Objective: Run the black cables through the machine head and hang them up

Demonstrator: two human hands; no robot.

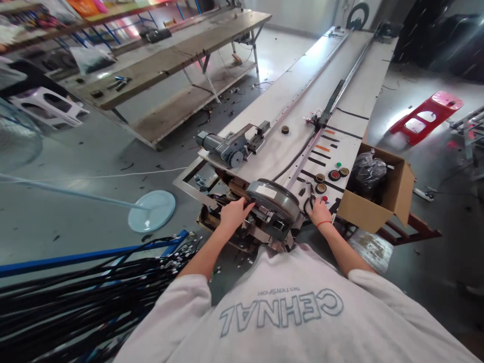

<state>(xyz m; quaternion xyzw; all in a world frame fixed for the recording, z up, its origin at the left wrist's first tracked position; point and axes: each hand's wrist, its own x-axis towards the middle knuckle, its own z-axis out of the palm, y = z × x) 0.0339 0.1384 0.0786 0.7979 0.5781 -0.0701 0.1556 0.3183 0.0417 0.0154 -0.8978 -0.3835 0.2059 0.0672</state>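
Observation:
A round grey machine part (274, 201) with a white label sits at the near end of the long white table. My left hand (235, 214) is at its left side, fingers closed at its edge; what they hold, if anything, is too small to make out. On the right, my right hand (319, 212), with a red band at the wrist, is closed on black-handled scissors (310, 197) over the tabletop. Tape rolls (320, 188), a red button (334, 175) and black strips (316, 161) lie beyond it. A black cable (298, 155) runs from the round part up to the rail.
A motor unit (223, 148) stands on the table's left corner. An open cardboard box (372, 201) with a plastic bag adjoins the right edge. Bundled black cables (113, 292) hang at lower left. A red stool (425, 118) and a workbench (170, 58) stand farther off.

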